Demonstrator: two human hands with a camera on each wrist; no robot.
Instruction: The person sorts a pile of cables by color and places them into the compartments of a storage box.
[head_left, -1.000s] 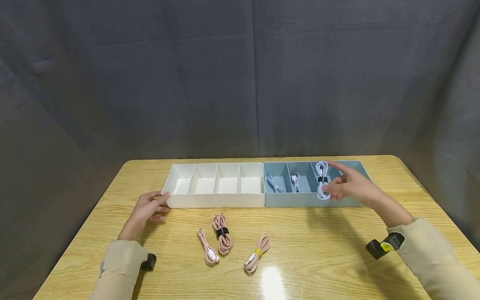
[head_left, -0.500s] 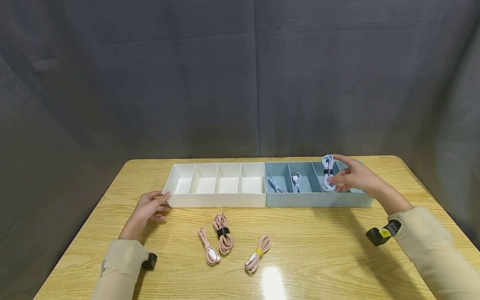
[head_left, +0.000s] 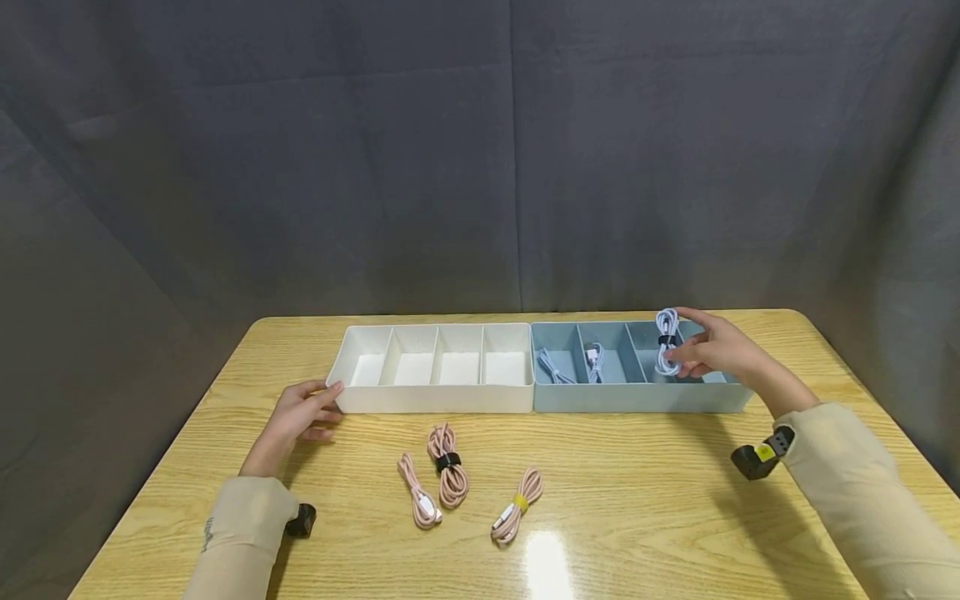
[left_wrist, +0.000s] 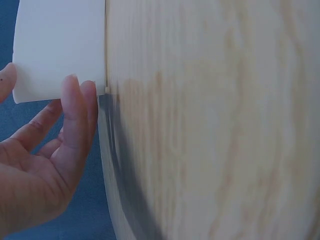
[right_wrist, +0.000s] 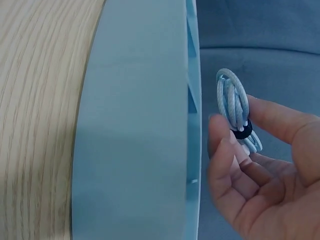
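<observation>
My right hand (head_left: 716,348) pinches a coiled pale-blue cable (head_left: 667,337) by thumb and fingers, upright over the third compartment of the blue divided box (head_left: 637,398). A black strap binds this coil, as the right wrist view of the cable (right_wrist: 234,100) also shows. My left hand (head_left: 300,414) touches the front left corner of the white divided box (head_left: 435,400); in the left wrist view its relaxed fingers (left_wrist: 75,120) lie against the box's end. Pale-blue cables lie in the blue box's first compartment (head_left: 553,368) and its second.
Three pink coiled cables lie in front of the boxes: a small one (head_left: 420,493) at left, one with a black strap (head_left: 447,465), and one with a yellow tie (head_left: 517,507). The boxes stand end to end near the table's (head_left: 637,517) back edge, before a grey curtain (head_left: 375,167).
My right hand has carried the pale-blue cable rightward and slightly back, from the divider to over the third compartment. The left hand stays at the white box's corner.
</observation>
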